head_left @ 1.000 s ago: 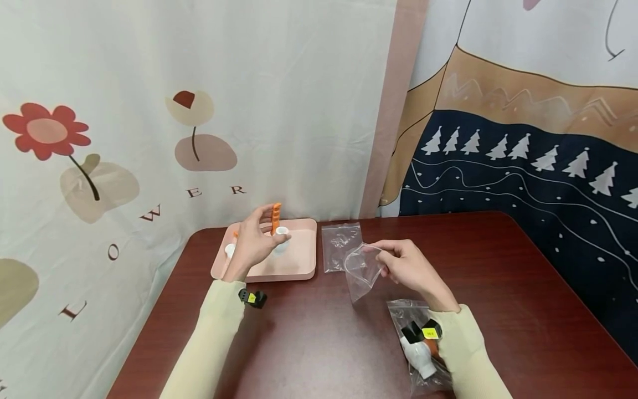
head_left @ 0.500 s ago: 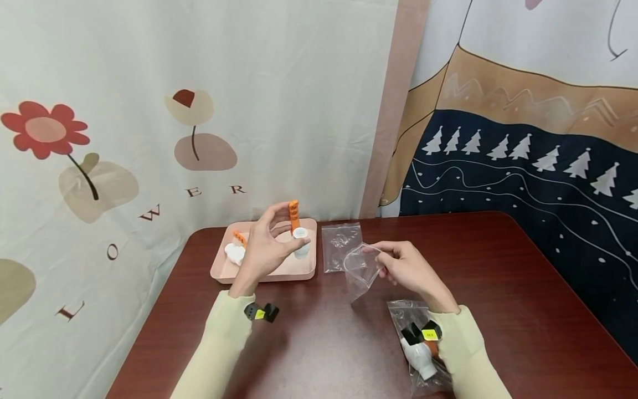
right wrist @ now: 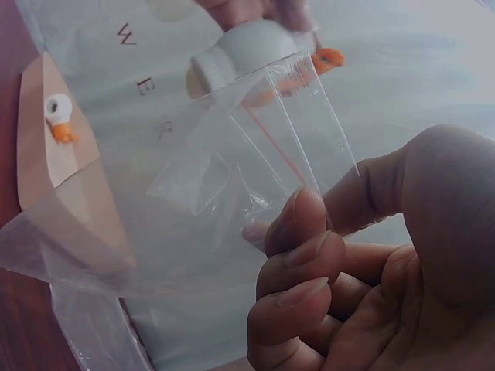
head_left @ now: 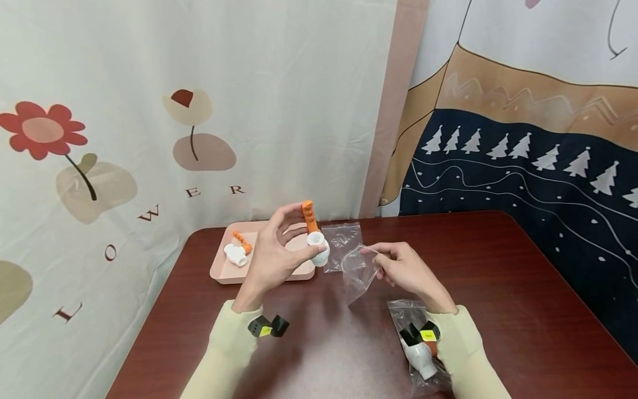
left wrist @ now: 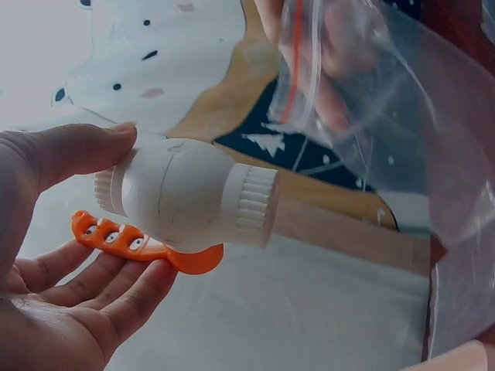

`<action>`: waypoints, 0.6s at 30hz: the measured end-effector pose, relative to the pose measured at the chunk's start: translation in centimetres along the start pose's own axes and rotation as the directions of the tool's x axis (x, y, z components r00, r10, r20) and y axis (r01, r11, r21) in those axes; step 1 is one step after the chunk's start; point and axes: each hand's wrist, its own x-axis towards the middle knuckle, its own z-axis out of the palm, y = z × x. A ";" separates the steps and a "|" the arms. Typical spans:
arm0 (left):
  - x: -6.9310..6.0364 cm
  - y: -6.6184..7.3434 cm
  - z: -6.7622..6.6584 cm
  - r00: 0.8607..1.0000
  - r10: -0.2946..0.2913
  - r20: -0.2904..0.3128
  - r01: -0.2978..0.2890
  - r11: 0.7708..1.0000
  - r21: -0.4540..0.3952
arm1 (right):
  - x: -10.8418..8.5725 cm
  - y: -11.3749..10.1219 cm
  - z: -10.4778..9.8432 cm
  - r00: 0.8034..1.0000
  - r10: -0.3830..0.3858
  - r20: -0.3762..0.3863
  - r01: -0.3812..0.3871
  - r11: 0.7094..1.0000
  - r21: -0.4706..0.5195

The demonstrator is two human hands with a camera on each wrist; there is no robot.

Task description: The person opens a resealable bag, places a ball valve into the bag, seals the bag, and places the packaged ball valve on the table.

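My left hand (head_left: 274, 252) holds a white plastic ball valve with an orange lever handle (head_left: 317, 249), thumb on the white body and fingers against the handle. In the left wrist view the valve (left wrist: 182, 193) shows ribbed collars at both ends. My right hand (head_left: 402, 269) pinches the rim of a clear zip bag (head_left: 360, 271), whose mouth gapes toward the valve. A red line runs along the bag's seal (right wrist: 274, 143) in the right wrist view. In the head view, the valve is just left of the bag mouth.
A pink tray (head_left: 221, 271) at the back left holds another white-and-orange valve (head_left: 236, 252). Another clear bag (head_left: 335, 263) lies flat beside it. Near my right forearm, a bag with a valve inside (head_left: 418, 357) lies on the brown table (head_left: 319, 343).
My left hand has carried the valve rightward, from over the tray to near the bag's mouth. My right hand stays almost where it was, still pinching the bag.
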 end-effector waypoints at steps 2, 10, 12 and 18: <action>-0.1 0.3 0.4 1.000 0.013 0.006 -0.013 1.000 -0.025 | 0.0 0.0 0.1 1.000 0.005 0.000 -0.005 1.000 -0.005; -0.2 1.1 2.0 0.997 0.068 0.033 -0.065 0.996 -0.061 | -0.1 -0.2 0.2 1.000 0.008 0.000 -0.008 1.000 -0.026; -0.2 1.2 2.5 0.996 0.079 0.042 -0.077 0.995 -0.060 | -0.1 -0.3 0.2 1.000 0.009 0.002 -0.009 1.000 -0.024; -0.3 1.6 3.6 0.993 0.094 0.066 -0.088 0.993 -0.081 | -0.2 -0.4 0.5 1.000 0.010 0.012 -0.010 1.000 -0.021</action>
